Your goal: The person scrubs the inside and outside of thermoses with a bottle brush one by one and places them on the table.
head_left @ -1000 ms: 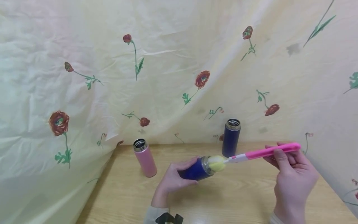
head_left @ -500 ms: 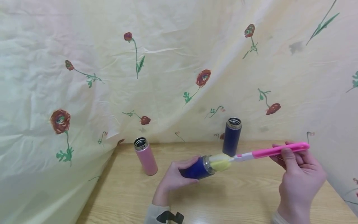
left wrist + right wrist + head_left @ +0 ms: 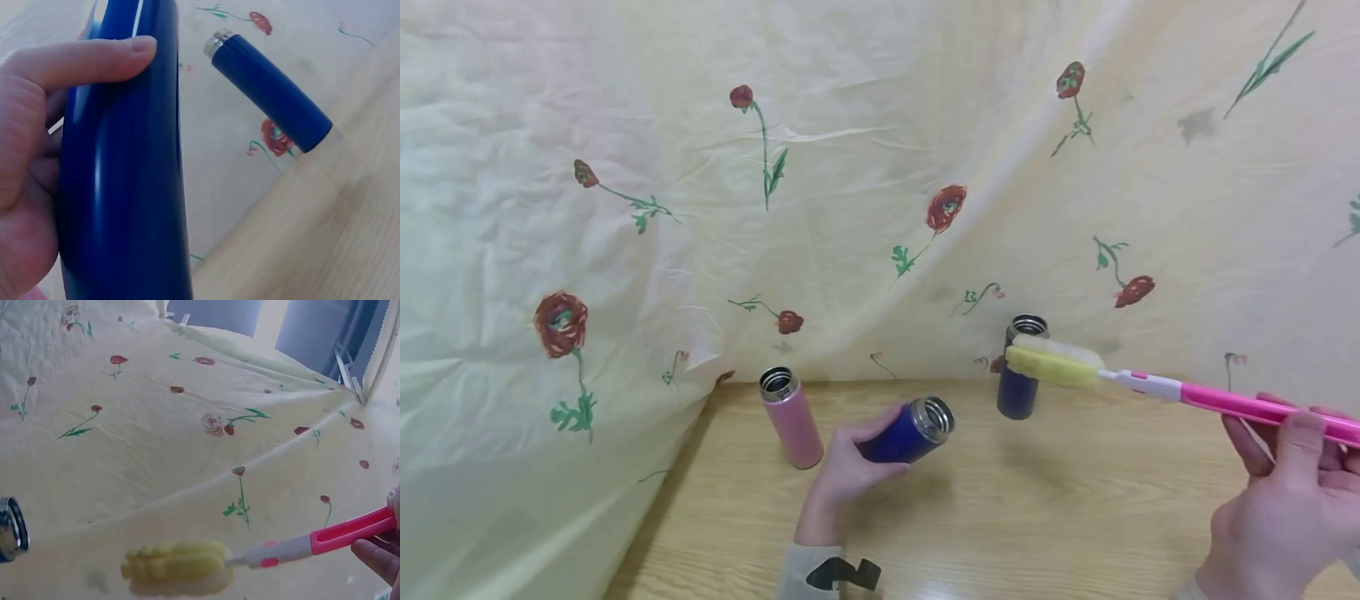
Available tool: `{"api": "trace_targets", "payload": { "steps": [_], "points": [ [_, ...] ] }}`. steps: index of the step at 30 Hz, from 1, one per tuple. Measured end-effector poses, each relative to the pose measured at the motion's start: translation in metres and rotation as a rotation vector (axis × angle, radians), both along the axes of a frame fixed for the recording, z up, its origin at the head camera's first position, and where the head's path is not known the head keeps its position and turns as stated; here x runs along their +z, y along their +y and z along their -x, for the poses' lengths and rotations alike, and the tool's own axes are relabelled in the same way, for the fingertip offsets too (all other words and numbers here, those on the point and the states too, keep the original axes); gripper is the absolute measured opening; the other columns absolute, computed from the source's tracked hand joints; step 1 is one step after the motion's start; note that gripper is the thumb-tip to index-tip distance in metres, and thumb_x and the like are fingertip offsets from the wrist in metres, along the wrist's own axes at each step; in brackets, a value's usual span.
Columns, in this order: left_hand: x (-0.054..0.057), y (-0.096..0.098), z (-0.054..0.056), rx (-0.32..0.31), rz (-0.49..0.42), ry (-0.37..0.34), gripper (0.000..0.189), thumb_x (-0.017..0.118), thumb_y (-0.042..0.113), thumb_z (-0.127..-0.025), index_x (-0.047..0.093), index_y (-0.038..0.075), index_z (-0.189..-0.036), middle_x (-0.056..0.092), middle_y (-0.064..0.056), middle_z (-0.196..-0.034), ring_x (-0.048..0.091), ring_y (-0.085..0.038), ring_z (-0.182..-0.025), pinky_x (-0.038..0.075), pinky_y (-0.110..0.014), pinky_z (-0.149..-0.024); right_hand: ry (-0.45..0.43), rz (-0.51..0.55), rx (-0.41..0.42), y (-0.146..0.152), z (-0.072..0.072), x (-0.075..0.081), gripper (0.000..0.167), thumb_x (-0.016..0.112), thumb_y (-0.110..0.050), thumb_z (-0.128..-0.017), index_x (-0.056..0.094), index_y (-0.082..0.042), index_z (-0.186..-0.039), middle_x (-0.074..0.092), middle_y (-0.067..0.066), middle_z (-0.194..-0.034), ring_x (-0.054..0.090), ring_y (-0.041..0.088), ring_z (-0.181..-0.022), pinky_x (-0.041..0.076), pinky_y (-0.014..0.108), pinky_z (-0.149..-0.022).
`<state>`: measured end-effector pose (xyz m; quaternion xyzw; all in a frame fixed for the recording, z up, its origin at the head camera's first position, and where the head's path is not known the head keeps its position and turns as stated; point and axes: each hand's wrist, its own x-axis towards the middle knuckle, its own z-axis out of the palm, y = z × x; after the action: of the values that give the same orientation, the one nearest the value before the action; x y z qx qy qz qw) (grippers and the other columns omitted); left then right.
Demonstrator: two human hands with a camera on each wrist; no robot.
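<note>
Head view, brush (image 3: 1157,386): held in the air, apart from the gripped bottle; far end of pink handle cut off by frame edge.
Right hand (image 3: 1285,500): thumb and fingers pinching the handle; partly out of frame, only fingers at the edge in the right wrist view.
Left hand (image 3: 850,467): fingers wrapped round the blue bottle (image 3: 898,437), tilted, mouth up and rightward; base hidden by the palm, both ends cropped in the left wrist view.
Metal rim (image 3: 22,528), right wrist view: cropped at left; which bottle, cannot tell.
Navy bottle (image 3: 1017,400): upright at back; yellow sponge head (image 3: 1056,367) covers part.
Pink bottle (image 3: 793,429): upright, beside left hand; interior dark.
Floral cloth (image 3: 850,167): behind wooden table (image 3: 1000,533).
</note>
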<state>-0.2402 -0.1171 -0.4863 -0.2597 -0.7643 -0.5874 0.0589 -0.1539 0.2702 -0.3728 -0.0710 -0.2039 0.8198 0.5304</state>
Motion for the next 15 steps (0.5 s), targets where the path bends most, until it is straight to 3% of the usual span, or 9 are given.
{"api": "trace_targets", "payload": {
  "steps": [9, 15],
  "points": [
    [0.005, 0.006, 0.001, -0.080, 0.090, 0.067, 0.079, 0.097, 0.007, -0.076, 0.067, 0.020, -0.148, 0.064, 0.006, -0.147, 0.060, -0.024, -0.137, 0.044, -0.048, -0.118, 0.196, -0.141, 0.158, -0.014, 0.005, 0.000, 0.019, 0.066, 0.011, -0.099, 0.050, 0.018, -0.108, 0.068, 0.041, -0.098, 0.077, 0.045, -0.084, 0.060, 0.047, -0.064],
    [0.004, 0.007, -0.003, -0.073, 0.095, 0.036, 0.081, 0.097, 0.005, -0.075, 0.067, 0.022, -0.148, 0.063, 0.008, -0.147, 0.059, -0.023, -0.138, 0.042, -0.049, -0.119, 0.272, -0.254, 0.315, -0.020, 0.001, -0.005, 0.021, 0.057, 0.011, -0.102, 0.049, 0.022, -0.118, 0.070, 0.042, -0.101, 0.077, 0.046, -0.088, 0.060, 0.050, -0.071]
  ]
}}
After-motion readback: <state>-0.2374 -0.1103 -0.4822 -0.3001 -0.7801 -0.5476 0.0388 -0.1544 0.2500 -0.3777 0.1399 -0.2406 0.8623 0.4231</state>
